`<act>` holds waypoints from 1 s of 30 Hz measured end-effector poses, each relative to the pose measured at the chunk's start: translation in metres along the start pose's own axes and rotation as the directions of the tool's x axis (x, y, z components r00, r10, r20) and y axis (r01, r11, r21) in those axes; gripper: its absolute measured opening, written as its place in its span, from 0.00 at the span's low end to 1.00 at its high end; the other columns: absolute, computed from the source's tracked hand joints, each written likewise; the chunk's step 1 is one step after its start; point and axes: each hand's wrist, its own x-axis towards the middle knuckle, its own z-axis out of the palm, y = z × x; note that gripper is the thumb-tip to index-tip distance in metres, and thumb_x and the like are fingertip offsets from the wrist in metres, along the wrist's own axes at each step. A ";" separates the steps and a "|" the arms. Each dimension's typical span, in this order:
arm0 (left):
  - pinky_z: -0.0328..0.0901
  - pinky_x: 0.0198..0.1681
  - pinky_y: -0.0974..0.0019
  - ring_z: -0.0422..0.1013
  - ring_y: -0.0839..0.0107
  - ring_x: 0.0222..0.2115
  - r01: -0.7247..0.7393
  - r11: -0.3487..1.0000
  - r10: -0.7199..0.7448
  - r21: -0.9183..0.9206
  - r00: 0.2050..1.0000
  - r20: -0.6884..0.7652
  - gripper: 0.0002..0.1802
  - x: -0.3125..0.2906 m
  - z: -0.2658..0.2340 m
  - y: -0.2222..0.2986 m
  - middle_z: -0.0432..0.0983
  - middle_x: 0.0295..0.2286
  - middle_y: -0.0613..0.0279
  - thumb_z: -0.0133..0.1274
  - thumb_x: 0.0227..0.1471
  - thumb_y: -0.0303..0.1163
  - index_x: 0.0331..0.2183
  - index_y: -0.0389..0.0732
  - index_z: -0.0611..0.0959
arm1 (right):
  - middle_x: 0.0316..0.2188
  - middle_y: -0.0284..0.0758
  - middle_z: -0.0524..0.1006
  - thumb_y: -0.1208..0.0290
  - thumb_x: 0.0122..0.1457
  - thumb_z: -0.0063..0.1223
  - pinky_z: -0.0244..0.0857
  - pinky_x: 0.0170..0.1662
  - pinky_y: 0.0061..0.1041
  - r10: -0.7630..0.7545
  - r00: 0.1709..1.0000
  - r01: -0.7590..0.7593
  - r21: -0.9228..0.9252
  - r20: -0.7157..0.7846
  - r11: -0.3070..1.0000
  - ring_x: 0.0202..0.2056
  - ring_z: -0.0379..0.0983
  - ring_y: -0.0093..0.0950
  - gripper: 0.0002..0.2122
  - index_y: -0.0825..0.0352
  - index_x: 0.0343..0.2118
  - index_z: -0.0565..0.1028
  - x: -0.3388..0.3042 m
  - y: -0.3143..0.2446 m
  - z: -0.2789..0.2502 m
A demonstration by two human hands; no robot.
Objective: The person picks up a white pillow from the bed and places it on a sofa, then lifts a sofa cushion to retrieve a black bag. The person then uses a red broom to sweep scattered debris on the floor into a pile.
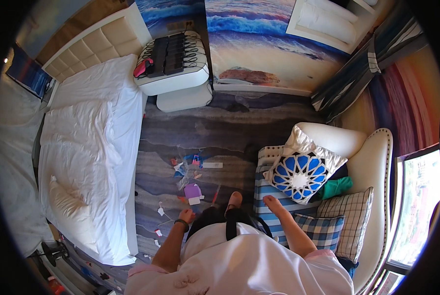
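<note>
My left hand (186,215) hangs beside my left thigh, above the littered floor, with a dark band on its wrist. Its fingers are loosely apart, and nothing shows in them. Over the blue-striped seat of the sofa (267,184) is my right hand (273,203), thumb apart from the fingers and holding nothing visible. Close to this hand, a white cushion with a blue star pattern (300,178) leans on the sofa. On the floor ahead of my left hand lie a purple piece (192,191) with a white card (195,200) and a long white strip (212,165).
A white-covered bed (82,142) runs along the left. Beyond it, a white bedside cabinet (176,87) bears several dark devices with cables (173,55) and a pink item (144,68). Plaid cushions (345,221) and green cloth (336,188) rest on the sofa. Small scraps (158,232) dot the floor.
</note>
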 end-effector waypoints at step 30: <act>0.65 0.26 0.75 0.74 0.76 0.28 -0.297 0.929 0.262 0.221 0.949 0.172 0.13 0.142 0.019 0.212 0.77 0.30 0.65 0.49 0.56 0.39 0.41 0.45 0.77 | 0.49 0.39 0.69 0.53 0.53 0.52 0.49 0.58 0.43 -0.149 0.923 -0.233 -0.823 -0.355 0.517 0.53 0.63 0.40 0.26 0.55 0.54 0.66 0.154 -0.200 -0.210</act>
